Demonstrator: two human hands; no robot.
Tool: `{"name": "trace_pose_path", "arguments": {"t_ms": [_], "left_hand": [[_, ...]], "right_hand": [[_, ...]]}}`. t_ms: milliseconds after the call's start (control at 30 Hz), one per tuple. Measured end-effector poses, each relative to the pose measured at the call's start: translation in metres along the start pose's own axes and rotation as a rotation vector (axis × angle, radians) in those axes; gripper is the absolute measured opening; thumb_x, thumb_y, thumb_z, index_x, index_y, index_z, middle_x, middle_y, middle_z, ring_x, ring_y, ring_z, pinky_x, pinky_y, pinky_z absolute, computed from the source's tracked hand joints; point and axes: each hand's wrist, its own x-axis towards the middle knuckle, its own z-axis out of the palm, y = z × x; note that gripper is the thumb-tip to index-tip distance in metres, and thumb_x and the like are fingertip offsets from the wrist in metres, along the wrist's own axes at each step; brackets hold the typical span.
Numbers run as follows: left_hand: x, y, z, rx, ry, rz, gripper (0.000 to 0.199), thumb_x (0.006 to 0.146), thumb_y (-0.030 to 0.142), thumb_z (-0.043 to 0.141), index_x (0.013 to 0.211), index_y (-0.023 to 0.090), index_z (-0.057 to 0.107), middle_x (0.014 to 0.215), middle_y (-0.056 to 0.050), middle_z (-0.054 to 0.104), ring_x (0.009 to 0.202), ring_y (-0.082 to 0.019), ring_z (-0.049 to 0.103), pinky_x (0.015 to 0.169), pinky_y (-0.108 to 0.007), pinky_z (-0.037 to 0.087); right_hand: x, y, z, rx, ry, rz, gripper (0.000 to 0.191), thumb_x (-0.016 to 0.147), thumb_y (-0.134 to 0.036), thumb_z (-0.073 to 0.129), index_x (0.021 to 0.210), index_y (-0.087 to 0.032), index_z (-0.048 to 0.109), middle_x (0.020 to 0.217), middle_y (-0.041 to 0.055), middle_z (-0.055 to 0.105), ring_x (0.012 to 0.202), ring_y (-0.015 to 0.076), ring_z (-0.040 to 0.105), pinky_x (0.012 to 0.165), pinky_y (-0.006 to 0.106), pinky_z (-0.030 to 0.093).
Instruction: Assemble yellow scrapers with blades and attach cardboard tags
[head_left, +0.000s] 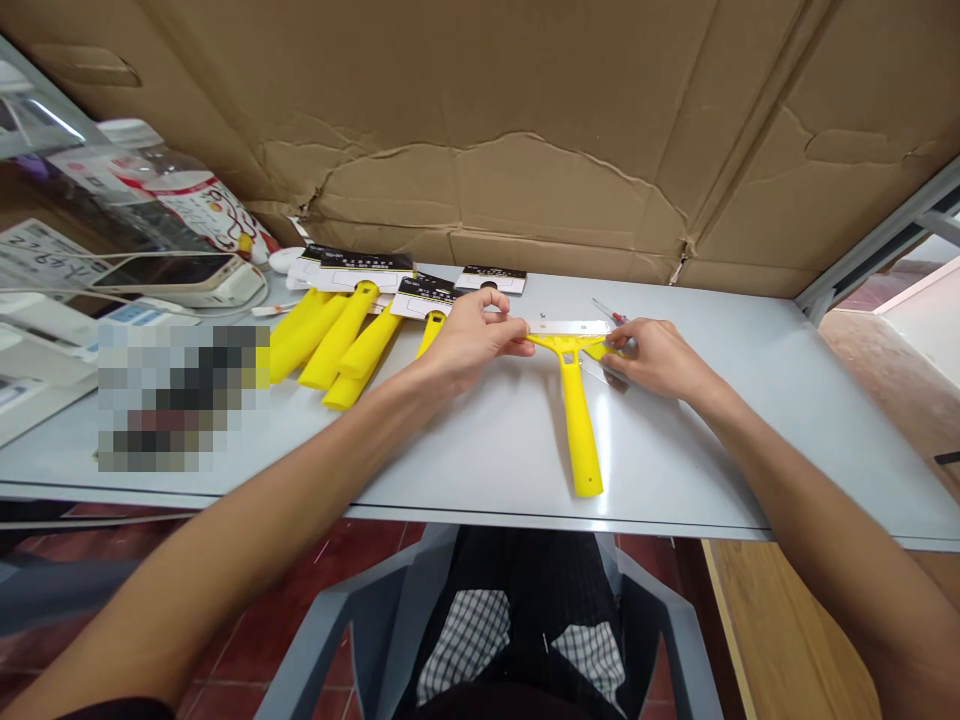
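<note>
Creased brown cardboard (525, 100) is rising behind a glossy pale tabletop (480, 440), above which two hands are holding a bright yellow, T-shaped plastic scraper (580, 425), its handle pointing toward the person. Along its head, a flat silver metal blade (570, 327) is running crosswise. The left hand (478, 340) is pinching the head's left end between thumb and fingers; the right hand (658, 357) is gripping the right end, though whether on blade or plastic, I cannot tell. Several yellow plastic handles (337, 345) with black-and-white printed cards (367, 262) are lying left of the scraper.
</note>
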Motion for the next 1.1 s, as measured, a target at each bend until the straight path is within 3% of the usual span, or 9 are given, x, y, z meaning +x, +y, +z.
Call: {"name": "trace_pose_path", "arguments": {"t_ms": [100,233,367,533,667,767,867,967,1100], "left_hand": [[-0.001,0.002,0.001,0.002,0.002,-0.006,0.035,0.080,-0.004,0.069,0.084,0.023,0.046,0.059,0.006,0.064,0.055,-0.014,0.073,0.067,-0.024,0.059],[-0.002,0.003,0.002,0.016,0.002,-0.016,0.035,0.079,-0.002,0.068,0.085,0.023,0.045,0.059,0.006,0.064,0.056,-0.013,0.073,0.067,-0.024,0.059],[-0.002,0.002,0.002,0.030,0.006,-0.022,0.036,0.077,-0.002,0.069,0.085,0.023,0.044,0.059,0.007,0.063,0.057,-0.014,0.074,0.067,-0.024,0.058],[0.000,-0.003,0.000,0.031,-0.004,-0.005,0.036,0.078,0.000,0.071,0.085,0.023,0.045,0.064,0.003,0.067,0.059,-0.015,0.074,0.067,-0.026,0.056],[0.000,-0.008,0.000,0.018,-0.025,0.006,0.037,0.077,0.003,0.074,0.087,0.024,0.045,0.068,0.002,0.067,0.062,-0.017,0.075,0.067,-0.028,0.055],[-0.003,-0.009,0.002,0.028,-0.030,0.009,0.037,0.078,0.004,0.074,0.087,0.024,0.045,0.068,0.002,0.066,0.063,-0.018,0.076,0.069,-0.030,0.055],[-0.007,-0.008,0.005,0.047,-0.036,0.021,0.035,0.079,0.004,0.072,0.087,0.024,0.044,0.069,0.002,0.067,0.064,-0.017,0.076,0.069,-0.029,0.054],[-0.011,-0.004,0.007,0.053,-0.039,0.012,0.035,0.080,0.003,0.071,0.087,0.024,0.043,0.068,0.002,0.068,0.063,-0.016,0.076,0.069,-0.028,0.053],[-0.014,-0.001,0.010,0.051,-0.043,-0.005,0.035,0.081,0.001,0.069,0.088,0.023,0.043,0.067,0.002,0.070,0.061,-0.015,0.074,0.069,-0.027,0.054]], "right_hand": [[-0.001,-0.003,-0.003,-0.013,-0.033,0.016,0.018,0.091,-0.030,0.068,0.100,-0.020,0.080,0.110,0.0098,0.080,0.101,0.0290,0.072,0.084,0.038,0.050],[-0.001,-0.002,-0.005,0.074,-0.070,0.057,0.016,0.085,-0.030,0.074,0.098,-0.021,0.075,0.098,0.0046,0.079,0.087,0.0241,0.071,0.077,0.035,0.049],[0.000,0.002,-0.005,0.124,-0.029,0.049,0.012,0.085,-0.028,0.073,0.094,-0.021,0.072,0.098,0.0044,0.079,0.081,0.0216,0.068,0.077,0.035,0.048],[-0.001,0.001,-0.019,0.225,0.195,0.050,0.008,0.088,-0.024,0.068,0.086,-0.022,0.076,0.088,0.0052,0.078,0.077,0.0218,0.067,0.079,0.038,0.050],[-0.004,-0.008,-0.030,0.532,0.394,0.016,0.011,0.088,-0.036,0.077,0.090,-0.025,0.078,0.096,0.0071,0.080,0.085,0.0242,0.071,0.076,0.039,0.055],[-0.007,-0.019,-0.025,0.758,0.310,-0.012,0.018,0.086,-0.041,0.081,0.093,-0.025,0.079,0.098,0.0060,0.080,0.088,0.0231,0.073,0.077,0.038,0.058],[-0.009,-0.029,-0.013,0.828,0.205,-0.018,0.020,0.086,-0.041,0.081,0.093,-0.022,0.080,0.098,0.0051,0.081,0.086,0.0210,0.073,0.080,0.037,0.059],[-0.012,-0.036,-0.006,0.780,0.158,-0.007,0.021,0.089,-0.041,0.078,0.094,-0.021,0.081,0.100,0.0056,0.081,0.081,0.0199,0.072,0.077,0.037,0.059],[-0.014,-0.042,-0.005,0.616,0.235,-0.099,0.017,0.091,-0.035,0.074,0.094,-0.021,0.083,0.098,0.0060,0.083,0.090,0.0222,0.074,0.082,0.037,0.057]]}}
